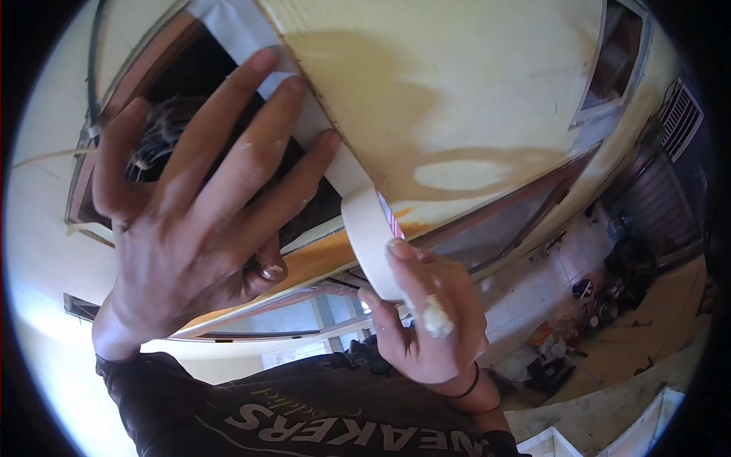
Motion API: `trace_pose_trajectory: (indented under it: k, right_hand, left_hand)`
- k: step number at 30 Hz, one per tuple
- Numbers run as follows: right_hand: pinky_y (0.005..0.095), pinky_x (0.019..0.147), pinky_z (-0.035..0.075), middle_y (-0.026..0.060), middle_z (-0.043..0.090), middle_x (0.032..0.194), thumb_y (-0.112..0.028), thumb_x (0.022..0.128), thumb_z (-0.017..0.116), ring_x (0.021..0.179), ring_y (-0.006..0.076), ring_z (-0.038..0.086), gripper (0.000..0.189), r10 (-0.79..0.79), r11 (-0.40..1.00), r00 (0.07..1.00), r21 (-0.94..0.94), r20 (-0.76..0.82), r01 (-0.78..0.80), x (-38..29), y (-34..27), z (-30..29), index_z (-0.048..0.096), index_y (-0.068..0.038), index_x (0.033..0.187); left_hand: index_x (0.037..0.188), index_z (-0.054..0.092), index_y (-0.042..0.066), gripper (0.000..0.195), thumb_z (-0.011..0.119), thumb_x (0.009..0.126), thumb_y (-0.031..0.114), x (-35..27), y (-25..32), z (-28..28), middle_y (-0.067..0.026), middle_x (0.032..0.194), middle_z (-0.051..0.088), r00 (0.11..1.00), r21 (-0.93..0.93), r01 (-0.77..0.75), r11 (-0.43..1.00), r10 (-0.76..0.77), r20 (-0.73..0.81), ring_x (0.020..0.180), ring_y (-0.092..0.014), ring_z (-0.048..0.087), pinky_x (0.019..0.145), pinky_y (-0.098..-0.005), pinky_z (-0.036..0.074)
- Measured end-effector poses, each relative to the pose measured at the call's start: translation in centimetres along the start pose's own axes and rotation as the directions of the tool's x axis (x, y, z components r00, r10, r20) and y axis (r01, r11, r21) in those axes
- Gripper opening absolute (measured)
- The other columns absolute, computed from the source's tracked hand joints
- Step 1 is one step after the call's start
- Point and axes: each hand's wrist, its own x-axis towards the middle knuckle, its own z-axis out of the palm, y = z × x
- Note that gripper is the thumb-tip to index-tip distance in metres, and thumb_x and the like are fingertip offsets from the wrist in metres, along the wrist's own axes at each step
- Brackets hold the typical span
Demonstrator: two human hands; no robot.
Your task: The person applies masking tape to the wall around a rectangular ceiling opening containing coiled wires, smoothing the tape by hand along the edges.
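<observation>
My right hand (437, 320) grips a roll of wide white masking tape (368, 245), thumb and fingers on its lower edge. Dried white material coats part of one finger. From the roll, a tape strip (322, 123) runs up along the border between a cream-painted surface (485, 85) and a dark framed opening (183, 63). Spread across that opening is my left hand (200, 223), back towards me. Several of its fingertips rest on or beside the strip, and it grasps nothing. Part of the opening and a tangle of wires or fibres (154, 143) show between its fingers.
Another framed opening (614, 57) is at the upper right. A long wooden-edged recess (514, 217) crosses below the cream surface. Assorted items (554, 343) lie on the floor at lower right, near white frame-like pieces (548, 443). A thin cable (51, 159) sticks out at left.
</observation>
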Motion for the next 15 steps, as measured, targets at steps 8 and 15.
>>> trace_pose_trajectory:
  k: [8, 15]
  right_hand:
    - [0.029, 0.054, 0.045, 0.0025, 0.042, 0.081, 0.001, 0.081, 0.072, 0.063, 0.0141, 0.047, 0.056, 0.071, 0.958, 0.993, -0.283, 0.094, -0.042, -1.2, 0.3, 1.1, 0.075, -0.003, 0.137]
    - [0.028, 0.055, 0.045, 0.0074, 0.062, 0.094, -0.007, 0.087, 0.071, 0.066, 0.0148, 0.053, 0.05, 0.15, 0.9, 0.967, -0.433, 0.205, -0.048, 0.3, -0.1, 0.4, 0.074, -0.004, 0.136]
  left_hand:
    - [0.137, 0.073, 0.043, 0.062, 0.023, 0.109, 0.064, 0.1, 0.1, -0.8, -0.0015, 0.163, 0.049, 0.999, 0.119, -0.015, 0.993, 0.009, 0.052, 0.15, -0.023, 0.05, 0.126, -0.0534, 0.022]
    - [0.138, 0.073, 0.042, 0.061, 0.024, 0.108, 0.063, 0.5, 0.4, -0.7, -0.0024, 0.164, 0.048, 0.998, 0.122, -0.019, 0.992, 0.012, 0.059, 0.151, -0.026, 0.047, 0.127, -0.0519, 0.022]
